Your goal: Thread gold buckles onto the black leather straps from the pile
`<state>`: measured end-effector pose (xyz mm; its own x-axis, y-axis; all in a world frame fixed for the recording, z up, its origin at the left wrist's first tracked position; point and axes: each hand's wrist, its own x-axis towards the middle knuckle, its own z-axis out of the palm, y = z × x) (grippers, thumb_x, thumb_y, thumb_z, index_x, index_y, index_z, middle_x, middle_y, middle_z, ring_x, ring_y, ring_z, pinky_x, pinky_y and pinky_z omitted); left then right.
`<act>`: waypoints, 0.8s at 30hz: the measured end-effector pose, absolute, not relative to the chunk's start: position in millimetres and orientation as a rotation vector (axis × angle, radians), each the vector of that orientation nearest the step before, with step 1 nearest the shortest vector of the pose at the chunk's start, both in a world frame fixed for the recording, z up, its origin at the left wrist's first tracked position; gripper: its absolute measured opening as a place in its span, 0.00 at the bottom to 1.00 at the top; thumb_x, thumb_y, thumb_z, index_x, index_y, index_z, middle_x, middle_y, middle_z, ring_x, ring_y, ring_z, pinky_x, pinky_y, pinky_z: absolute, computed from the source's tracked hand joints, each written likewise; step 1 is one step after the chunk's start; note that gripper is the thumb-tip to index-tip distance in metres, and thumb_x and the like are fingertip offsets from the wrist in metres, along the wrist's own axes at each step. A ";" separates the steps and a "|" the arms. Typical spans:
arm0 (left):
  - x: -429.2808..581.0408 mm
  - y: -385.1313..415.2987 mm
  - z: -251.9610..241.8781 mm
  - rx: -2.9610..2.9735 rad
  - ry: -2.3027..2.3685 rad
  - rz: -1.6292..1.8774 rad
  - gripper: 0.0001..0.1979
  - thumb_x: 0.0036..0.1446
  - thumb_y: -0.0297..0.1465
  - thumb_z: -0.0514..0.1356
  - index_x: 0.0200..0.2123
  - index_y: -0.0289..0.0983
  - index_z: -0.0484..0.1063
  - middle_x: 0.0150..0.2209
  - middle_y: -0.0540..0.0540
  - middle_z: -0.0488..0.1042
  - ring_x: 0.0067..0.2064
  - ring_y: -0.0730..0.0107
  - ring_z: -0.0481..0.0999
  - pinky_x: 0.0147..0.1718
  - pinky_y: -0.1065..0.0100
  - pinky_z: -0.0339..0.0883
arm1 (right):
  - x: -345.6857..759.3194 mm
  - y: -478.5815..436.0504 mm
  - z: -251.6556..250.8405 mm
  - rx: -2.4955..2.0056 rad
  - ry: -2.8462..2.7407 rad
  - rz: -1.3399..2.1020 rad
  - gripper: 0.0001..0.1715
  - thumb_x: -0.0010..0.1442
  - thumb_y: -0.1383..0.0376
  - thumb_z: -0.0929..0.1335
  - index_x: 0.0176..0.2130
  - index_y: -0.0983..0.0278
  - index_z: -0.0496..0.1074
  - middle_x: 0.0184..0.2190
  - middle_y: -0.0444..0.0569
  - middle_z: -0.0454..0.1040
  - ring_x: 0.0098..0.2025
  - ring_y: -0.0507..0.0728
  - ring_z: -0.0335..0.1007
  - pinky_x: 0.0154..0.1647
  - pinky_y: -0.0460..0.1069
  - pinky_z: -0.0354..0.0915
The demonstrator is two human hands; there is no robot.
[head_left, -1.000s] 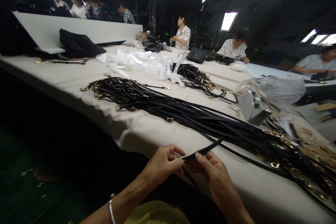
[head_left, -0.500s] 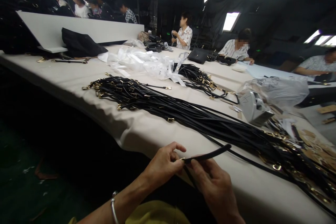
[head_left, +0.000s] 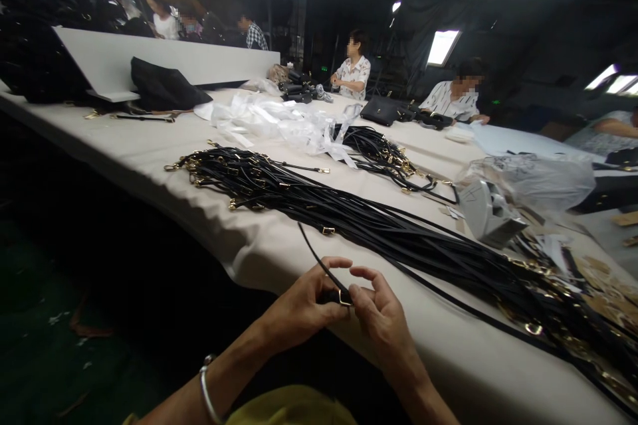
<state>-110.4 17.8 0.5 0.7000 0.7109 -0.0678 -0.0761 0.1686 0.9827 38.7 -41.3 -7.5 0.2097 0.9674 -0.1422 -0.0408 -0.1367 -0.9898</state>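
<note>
A narrow black strap (head_left: 318, 256) with a gold buckle (head_left: 343, 297) is between my hands, just off the front edge of the table. My left hand (head_left: 304, 302) is closed on the strap on the left side of the buckle. Thumb and fingers of my right hand (head_left: 376, 305) pinch the strap at the buckle's right side. The strap's free end sticks up and to the left, over the cloth. Behind my hands lies a long bundle of black straps (head_left: 369, 216) with gold buckles and clasps. My fingers hide part of the held strap.
Pale cloth covers the table (head_left: 249, 226). Crumpled white plastic (head_left: 279, 119), a second strap pile (head_left: 373, 143) and a grey tape dispenser (head_left: 486, 212) stand beyond the bundle. A clear plastic bag (head_left: 543, 179) is at right. Several people work around the table.
The strap's free end, which pointed right past my right hand, now points up and left. My right hand has moved to the buckle, nearer my left hand. The view has shifted slightly.
</note>
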 end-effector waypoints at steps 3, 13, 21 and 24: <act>-111.9 16.8 -1.5 1.187 0.556 0.658 0.29 0.52 0.26 0.65 0.57 0.38 0.62 0.30 0.53 0.73 0.29 0.75 0.69 0.30 0.74 0.60 | 27.2 -47.9 -23.7 -1.225 -0.754 1.211 0.26 0.61 0.48 0.69 0.51 0.59 0.62 0.21 0.36 0.68 0.20 0.50 0.60 0.23 0.44 0.58; -122.7 21.5 3.3 1.434 0.668 0.685 0.10 0.50 0.27 0.67 0.39 0.35 0.79 0.39 0.47 0.79 0.43 0.61 0.75 0.46 0.68 0.65 | 47.1 -28.3 29.7 -1.308 -1.342 1.045 0.24 0.66 0.47 0.64 0.49 0.59 0.77 0.47 0.51 0.77 0.53 0.63 0.68 0.56 0.54 0.61; -127.7 17.6 1.9 1.408 0.773 0.796 0.07 0.47 0.25 0.69 0.33 0.35 0.78 0.30 0.52 0.77 0.34 0.71 0.72 0.36 0.73 0.64 | 48.7 -26.0 56.0 -1.257 -1.378 1.149 0.21 0.59 0.49 0.71 0.24 0.61 0.73 0.26 0.44 0.67 0.37 0.58 0.65 0.49 0.52 0.59; -136.2 17.2 -1.3 1.375 0.811 0.813 0.08 0.47 0.27 0.69 0.33 0.35 0.77 0.28 0.52 0.75 0.30 0.73 0.70 0.31 0.74 0.63 | 63.1 -32.7 50.5 -1.481 -1.468 0.961 0.20 0.57 0.51 0.72 0.22 0.61 0.70 0.36 0.46 0.71 0.42 0.60 0.67 0.50 0.53 0.57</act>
<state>-136.2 17.2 -1.3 0.4992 0.8663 -0.0173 -0.0189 0.0308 0.9993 63.1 -32.7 50.5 0.0287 0.9992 0.0293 0.3723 0.0165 -0.9280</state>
